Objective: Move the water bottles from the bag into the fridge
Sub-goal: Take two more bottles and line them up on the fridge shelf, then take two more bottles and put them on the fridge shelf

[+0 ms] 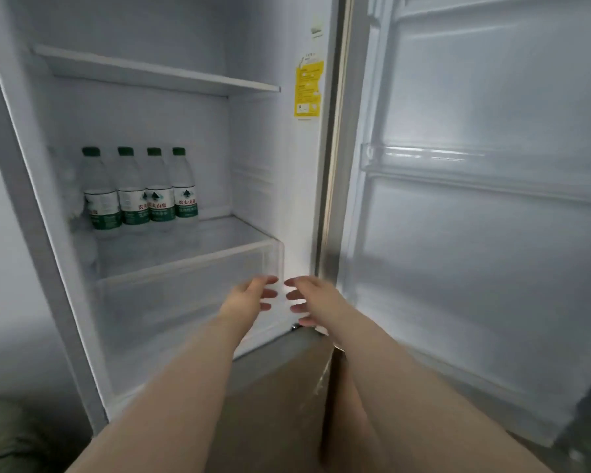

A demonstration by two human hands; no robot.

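Several clear water bottles (140, 189) with green caps and green-white labels stand upright in a row at the back left of the fridge's middle shelf (219, 247). The fridge (280, 186) is open. My left hand (249, 298) and my right hand (307, 302) hover close together in front of the clear drawer's right end, below the shelf. Both hands hold nothing, fingers spread and facing each other. The bag is mostly out of view; only a dark olive shape (11, 435) shows at the bottom left.
An upper shelf (157, 75) carries nothing. A clear drawer (185, 295) sits under the middle shelf. The open door (475, 216) with its door racks stands to the right. A yellow sticker (308, 88) is on the inner right wall.
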